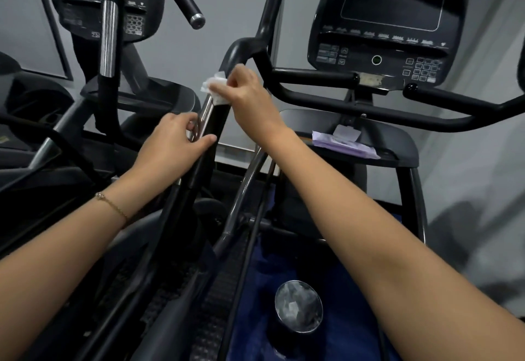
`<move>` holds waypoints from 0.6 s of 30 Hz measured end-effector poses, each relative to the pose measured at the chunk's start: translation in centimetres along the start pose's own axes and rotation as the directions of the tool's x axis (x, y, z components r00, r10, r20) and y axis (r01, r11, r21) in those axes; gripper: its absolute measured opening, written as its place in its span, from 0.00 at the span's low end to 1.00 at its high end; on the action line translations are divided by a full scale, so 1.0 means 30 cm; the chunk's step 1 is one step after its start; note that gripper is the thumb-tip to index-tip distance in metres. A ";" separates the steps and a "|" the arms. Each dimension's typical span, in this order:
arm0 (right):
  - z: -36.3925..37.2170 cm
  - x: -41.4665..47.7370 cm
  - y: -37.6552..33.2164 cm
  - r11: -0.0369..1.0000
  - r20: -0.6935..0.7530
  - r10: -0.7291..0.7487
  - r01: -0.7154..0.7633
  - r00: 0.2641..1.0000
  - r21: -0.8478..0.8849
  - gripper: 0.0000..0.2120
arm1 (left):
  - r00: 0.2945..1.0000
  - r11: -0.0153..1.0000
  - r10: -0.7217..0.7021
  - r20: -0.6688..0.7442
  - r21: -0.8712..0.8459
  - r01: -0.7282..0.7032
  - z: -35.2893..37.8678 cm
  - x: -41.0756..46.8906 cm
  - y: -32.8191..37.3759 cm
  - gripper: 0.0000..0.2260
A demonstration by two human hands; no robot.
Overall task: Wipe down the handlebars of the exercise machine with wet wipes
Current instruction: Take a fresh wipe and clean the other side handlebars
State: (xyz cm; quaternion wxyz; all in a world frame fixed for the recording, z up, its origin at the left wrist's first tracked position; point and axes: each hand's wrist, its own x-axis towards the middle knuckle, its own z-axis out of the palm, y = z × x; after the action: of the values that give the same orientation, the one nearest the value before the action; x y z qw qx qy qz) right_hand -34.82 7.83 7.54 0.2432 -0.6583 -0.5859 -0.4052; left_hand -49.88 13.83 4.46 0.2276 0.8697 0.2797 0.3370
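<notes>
A black moving handlebar (240, 51) with a chrome strip rises at centre frame. My right hand (250, 93) presses a white wet wipe (214, 88) against the bar just above the chrome strip. Lower on the same bar, my left hand (173, 145) grips around it, thumb on the black side and fingers on the chrome. A purple pack of wet wipes (343, 143) lies on the machine's black tray to the right, with a wipe sticking up from its opening.
The console (389, 25) and fixed black handlebars (369, 108) stand at upper right. A second machine with its own chrome-and-black handle (108, 37) is at left. A small bin (298, 306) holding crumpled wipes sits on the floor below.
</notes>
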 end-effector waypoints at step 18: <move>0.119 -0.011 0.085 -0.662 0.670 0.630 -0.178 0.393 0.728 0.12 | 0.970 0.962 0.215 -0.111 0.196 -0.190 -0.029 0.251 0.235 0.18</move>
State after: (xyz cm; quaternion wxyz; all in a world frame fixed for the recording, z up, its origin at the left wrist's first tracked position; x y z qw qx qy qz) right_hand -31.46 9.98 5.69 0.8851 -0.3192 -0.1388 0.3088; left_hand -43.52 13.61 12.61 0.0917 0.8871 0.2334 0.3874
